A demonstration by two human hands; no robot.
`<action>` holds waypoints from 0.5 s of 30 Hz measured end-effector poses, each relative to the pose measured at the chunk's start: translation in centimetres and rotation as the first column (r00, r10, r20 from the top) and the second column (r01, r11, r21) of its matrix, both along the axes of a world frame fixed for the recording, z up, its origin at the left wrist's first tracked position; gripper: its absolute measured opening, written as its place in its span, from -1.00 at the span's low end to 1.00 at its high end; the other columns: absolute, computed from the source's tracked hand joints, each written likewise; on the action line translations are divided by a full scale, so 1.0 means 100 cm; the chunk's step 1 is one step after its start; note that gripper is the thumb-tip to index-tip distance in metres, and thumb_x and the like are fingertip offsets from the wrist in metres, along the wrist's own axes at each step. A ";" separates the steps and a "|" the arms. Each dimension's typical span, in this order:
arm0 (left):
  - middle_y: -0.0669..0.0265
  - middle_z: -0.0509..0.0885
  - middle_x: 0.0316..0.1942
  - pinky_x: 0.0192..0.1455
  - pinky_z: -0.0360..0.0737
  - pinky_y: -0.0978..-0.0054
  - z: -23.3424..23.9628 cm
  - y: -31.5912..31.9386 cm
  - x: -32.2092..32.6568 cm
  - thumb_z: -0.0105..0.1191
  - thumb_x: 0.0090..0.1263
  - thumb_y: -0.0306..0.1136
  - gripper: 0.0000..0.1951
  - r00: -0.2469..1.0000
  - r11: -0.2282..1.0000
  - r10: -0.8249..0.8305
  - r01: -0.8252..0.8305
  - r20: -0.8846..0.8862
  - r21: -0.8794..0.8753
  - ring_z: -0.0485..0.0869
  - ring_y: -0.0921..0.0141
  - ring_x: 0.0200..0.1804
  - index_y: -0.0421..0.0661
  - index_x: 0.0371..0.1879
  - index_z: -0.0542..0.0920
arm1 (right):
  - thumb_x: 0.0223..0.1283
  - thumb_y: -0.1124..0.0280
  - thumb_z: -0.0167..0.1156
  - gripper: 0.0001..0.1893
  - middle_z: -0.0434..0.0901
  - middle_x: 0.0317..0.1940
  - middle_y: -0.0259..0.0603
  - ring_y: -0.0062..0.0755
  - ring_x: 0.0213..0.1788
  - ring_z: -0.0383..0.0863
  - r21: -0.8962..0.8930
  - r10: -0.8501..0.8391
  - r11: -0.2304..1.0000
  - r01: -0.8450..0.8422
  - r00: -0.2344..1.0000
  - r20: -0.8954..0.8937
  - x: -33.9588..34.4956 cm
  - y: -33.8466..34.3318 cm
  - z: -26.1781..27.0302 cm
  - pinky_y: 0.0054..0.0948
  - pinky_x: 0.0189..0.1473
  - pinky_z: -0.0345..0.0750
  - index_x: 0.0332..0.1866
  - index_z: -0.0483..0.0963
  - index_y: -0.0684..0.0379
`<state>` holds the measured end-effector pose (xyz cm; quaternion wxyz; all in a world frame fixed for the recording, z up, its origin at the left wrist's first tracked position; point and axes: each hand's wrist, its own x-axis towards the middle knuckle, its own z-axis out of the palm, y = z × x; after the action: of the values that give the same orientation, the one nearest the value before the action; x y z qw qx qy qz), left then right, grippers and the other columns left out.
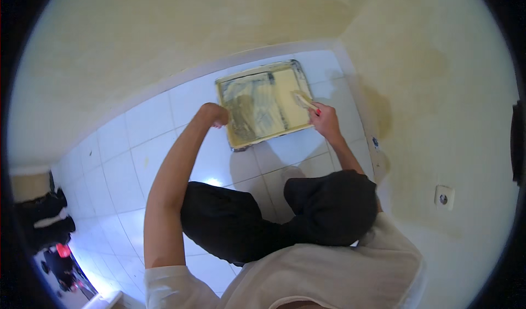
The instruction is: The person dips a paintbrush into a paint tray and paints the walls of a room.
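A paint tray lies on the tiled floor before me, its inside coated with pale yellow paint, pooled deeper in the right part. My right hand grips the handle of a paintbrush, whose head rests in or just over the pooled paint. At the tray's left edge is my left hand, bent down at the wrist; its fingers are mostly hidden, so I cannot tell whether it holds the rim.
Yellow walls meet in a corner beyond the tray, with damp-looking darker patches. A power socket is on the right wall. My black-clad knees are bent below the tray. Dark items lie at the far left.
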<state>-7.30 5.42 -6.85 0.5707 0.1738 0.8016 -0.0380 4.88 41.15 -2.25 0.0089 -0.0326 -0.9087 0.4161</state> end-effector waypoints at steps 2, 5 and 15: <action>0.13 0.67 -0.31 -0.26 0.56 0.28 -0.003 0.005 -0.010 -0.18 0.22 -0.36 -0.72 0.999 0.998 0.028 -0.030 0.038 0.059 0.64 0.31 -0.30 -0.21 -0.31 0.62 | 0.14 0.40 0.16 -0.69 0.58 -0.62 -0.17 -0.64 -0.75 0.44 -0.368 -0.093 0.926 0.087 0.996 0.001 0.006 0.010 -0.024 -0.57 -0.69 0.39 -0.05 0.49 0.37; 0.16 0.68 -0.36 -0.16 0.54 0.30 0.036 0.024 -0.019 -0.09 0.23 -0.30 -0.74 0.992 0.968 -0.099 0.113 -0.073 0.224 0.63 0.30 -0.30 -0.18 -0.29 0.62 | 0.11 0.40 0.18 -0.70 0.59 -0.59 -0.12 -0.59 -0.65 0.48 -0.367 -0.191 0.902 0.225 0.973 0.127 0.021 0.021 -0.033 -0.52 -0.57 0.44 -0.08 0.51 0.34; 0.12 0.61 -0.15 0.04 0.47 0.36 0.026 -0.070 0.046 -0.14 0.31 -0.52 -0.74 0.718 0.723 0.562 -0.184 -0.411 0.666 0.58 0.16 -0.05 -0.19 -0.04 0.49 | 0.11 0.45 0.16 -0.72 0.57 -0.42 -0.11 -0.39 -0.50 0.50 -0.377 -0.235 0.909 0.176 0.965 -0.115 0.059 0.000 -0.037 -0.48 -0.42 0.44 -0.03 0.52 0.16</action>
<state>-2.74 -1.60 -4.27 0.2066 0.1437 0.9267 0.2791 10.73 41.18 -5.96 0.1184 -0.0965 -0.8037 0.5751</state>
